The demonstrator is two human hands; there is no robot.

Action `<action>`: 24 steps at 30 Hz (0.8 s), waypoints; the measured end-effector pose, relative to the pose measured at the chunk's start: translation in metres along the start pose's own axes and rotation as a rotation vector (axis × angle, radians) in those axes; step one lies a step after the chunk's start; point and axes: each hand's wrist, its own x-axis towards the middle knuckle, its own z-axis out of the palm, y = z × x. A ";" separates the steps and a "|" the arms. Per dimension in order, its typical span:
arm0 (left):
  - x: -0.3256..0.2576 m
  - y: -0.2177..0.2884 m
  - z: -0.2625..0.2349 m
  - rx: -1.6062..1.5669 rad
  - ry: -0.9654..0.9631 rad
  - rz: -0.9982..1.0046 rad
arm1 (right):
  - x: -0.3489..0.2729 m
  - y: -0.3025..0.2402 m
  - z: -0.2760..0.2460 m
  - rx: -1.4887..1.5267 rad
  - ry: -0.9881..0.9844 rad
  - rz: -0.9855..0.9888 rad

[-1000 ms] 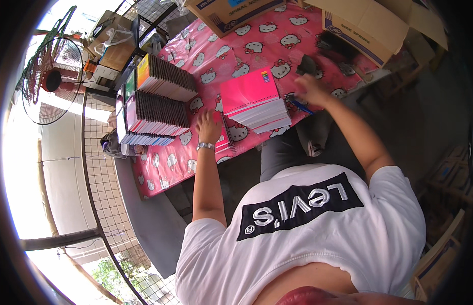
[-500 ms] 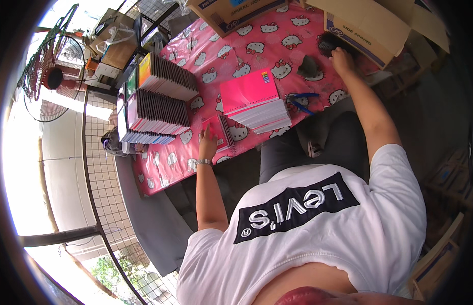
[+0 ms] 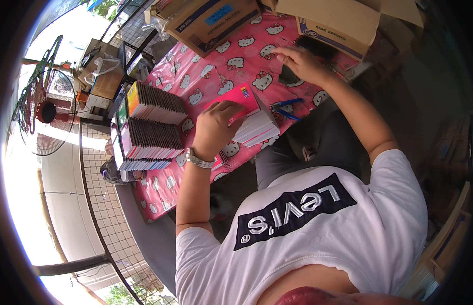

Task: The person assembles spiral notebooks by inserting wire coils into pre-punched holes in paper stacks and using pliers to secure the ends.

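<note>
My left hand (image 3: 216,127) is over the left side of a stack of pink-covered, unbound notebooks (image 3: 249,109), its fingers and thumb apart. Whether it touches the cover cannot be made out. Beneath my left wrist, a pink spiral notebook (image 3: 222,161) shows only in part. My right hand (image 3: 303,65) is raised above the table beyond the stack, thumb and forefinger brought together toward the left. Anything between those fingertips is too fine to see. Blue-handled pliers (image 3: 290,108) lie right of the stack. A dark grey object (image 3: 288,77) is partly hidden beneath my right hand.
Stacks of spiral-bound notebooks (image 3: 150,134) stand on the left of the pink patterned tablecloth (image 3: 196,81). Two cardboard boxes, a closed-sided one (image 3: 211,25) and an open-flapped one (image 3: 338,30), stand at the back. A dark pile (image 3: 318,47) sits by the right box. A fan (image 3: 46,112) is far left.
My right hand has come away from the dark pile by the right box, moving left. My left hand has lifted off the pink spiral notebook and reached across to the pink stack.
</note>
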 end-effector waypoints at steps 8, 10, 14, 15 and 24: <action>0.015 -0.008 -0.012 -0.074 -0.131 0.052 | -0.019 -0.066 -0.001 0.238 -0.044 -0.003; 0.016 -0.007 -0.012 -0.051 -0.145 0.074 | -0.016 -0.080 -0.006 0.237 -0.064 -0.110; 0.022 -0.010 -0.016 -0.060 -0.189 0.088 | -0.016 -0.077 -0.001 0.275 -0.018 -0.088; 0.023 -0.011 -0.018 -0.074 -0.207 0.061 | -0.016 -0.077 0.001 0.326 -0.018 -0.040; 0.020 -0.008 -0.017 -0.062 -0.184 0.090 | -0.057 -0.115 0.026 0.471 0.131 0.188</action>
